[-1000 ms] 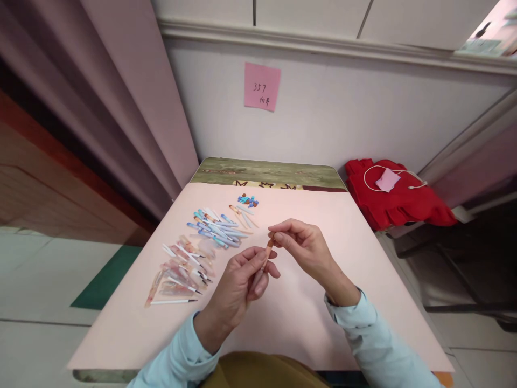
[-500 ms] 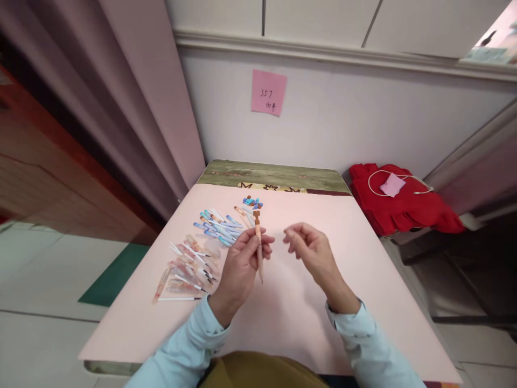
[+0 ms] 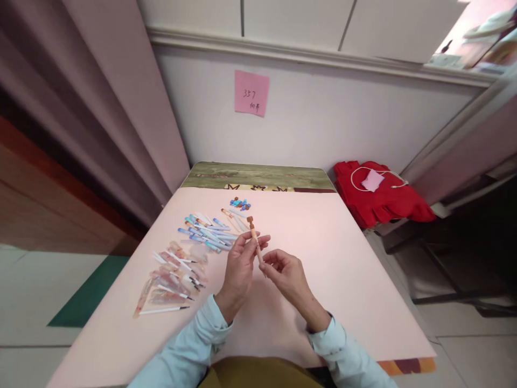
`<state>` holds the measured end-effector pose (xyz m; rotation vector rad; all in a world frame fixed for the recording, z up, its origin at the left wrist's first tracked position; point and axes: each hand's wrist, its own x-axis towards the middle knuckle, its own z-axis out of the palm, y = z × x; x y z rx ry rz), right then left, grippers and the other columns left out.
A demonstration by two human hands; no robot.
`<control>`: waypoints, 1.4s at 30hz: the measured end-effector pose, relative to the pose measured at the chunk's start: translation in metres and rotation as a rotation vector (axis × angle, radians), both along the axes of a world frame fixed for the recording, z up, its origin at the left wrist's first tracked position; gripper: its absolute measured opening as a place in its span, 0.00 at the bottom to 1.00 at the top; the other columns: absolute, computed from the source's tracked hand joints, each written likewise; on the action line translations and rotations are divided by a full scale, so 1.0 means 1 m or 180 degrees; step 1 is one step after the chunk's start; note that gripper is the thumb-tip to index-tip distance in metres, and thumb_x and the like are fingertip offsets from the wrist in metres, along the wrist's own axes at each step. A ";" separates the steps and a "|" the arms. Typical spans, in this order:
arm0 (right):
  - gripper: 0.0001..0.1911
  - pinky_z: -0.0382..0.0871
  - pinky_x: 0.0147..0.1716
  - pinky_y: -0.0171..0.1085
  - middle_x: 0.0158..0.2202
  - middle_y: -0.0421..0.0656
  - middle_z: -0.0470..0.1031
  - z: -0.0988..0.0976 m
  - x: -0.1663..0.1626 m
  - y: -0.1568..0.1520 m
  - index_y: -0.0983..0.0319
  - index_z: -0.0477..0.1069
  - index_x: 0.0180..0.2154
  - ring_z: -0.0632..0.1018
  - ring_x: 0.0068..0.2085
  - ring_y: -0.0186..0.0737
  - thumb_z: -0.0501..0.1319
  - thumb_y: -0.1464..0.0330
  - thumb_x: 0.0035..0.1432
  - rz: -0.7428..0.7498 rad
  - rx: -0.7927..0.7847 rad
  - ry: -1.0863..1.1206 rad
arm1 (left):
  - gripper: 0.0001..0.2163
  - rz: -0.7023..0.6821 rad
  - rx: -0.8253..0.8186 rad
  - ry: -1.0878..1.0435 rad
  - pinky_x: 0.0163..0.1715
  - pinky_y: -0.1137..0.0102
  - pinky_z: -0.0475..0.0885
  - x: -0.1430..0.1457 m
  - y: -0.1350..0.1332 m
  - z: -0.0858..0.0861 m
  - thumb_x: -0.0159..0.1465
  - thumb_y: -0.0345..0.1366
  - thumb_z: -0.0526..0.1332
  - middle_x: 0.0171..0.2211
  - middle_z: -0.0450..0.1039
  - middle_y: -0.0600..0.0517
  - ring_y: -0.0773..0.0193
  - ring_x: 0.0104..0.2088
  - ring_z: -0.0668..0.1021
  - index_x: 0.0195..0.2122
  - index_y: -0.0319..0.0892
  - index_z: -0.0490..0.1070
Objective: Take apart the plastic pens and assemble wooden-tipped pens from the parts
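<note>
My left hand (image 3: 239,267) is closed around a pen (image 3: 253,231) with a peach barrel and a brown shaped top. The pen leans, top end away from me. At its lower end my right hand (image 3: 287,274) pinches with thumb and fingers; the tip is partly hidden there. Left of my hands lies a pile of blue, white and peach pens (image 3: 208,234). Small blue and brown pieces (image 3: 241,205) are clustered behind it. Nearer me are white pen refills (image 3: 161,310) with dark tips and crumpled clear wrappers (image 3: 172,293).
A pale pink sheet covers the table (image 3: 343,302). Beyond its far edge stands a white wall with a pink note (image 3: 252,92). To the right, red cloth (image 3: 382,202) carries a white cable and a pink paper. A curtain (image 3: 117,81) hangs at left.
My right hand has come in from the right and down to the pen's lower end, closing on it. My left hand still holds the pen. The camera view has shifted slightly.
</note>
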<state>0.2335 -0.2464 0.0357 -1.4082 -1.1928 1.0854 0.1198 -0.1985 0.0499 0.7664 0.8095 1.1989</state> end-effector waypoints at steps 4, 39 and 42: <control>0.09 0.62 0.23 0.31 0.24 0.37 0.72 -0.011 0.012 -0.002 0.62 0.73 0.31 0.69 0.23 0.31 0.64 0.62 0.54 -0.0208 0.0111 0.0081 | 0.17 -0.0313 0.0239 0.0391 0.49 0.62 0.70 0.008 0.005 -0.008 0.62 0.43 0.63 0.45 0.78 0.46 0.60 0.44 0.78 0.51 0.44 0.68; 0.13 0.64 0.33 0.38 0.34 0.55 0.81 -0.044 0.255 0.103 0.66 0.80 0.34 0.79 0.36 0.49 0.62 0.66 0.49 -0.1518 -0.0958 -0.3178 | 0.09 -0.0752 0.1305 0.2418 0.35 0.69 0.70 -0.003 0.001 -0.065 0.63 0.38 0.59 0.30 0.77 0.50 0.61 0.32 0.77 0.36 0.44 0.78; 0.15 0.64 0.33 0.41 0.34 0.57 0.81 -0.035 0.251 0.100 0.67 0.80 0.35 0.79 0.37 0.54 0.63 0.63 0.49 -0.1486 -0.0981 -0.3320 | 0.09 -0.0739 0.1274 0.2283 0.35 0.69 0.70 -0.005 0.000 -0.069 0.63 0.38 0.58 0.31 0.77 0.49 0.61 0.32 0.76 0.36 0.42 0.78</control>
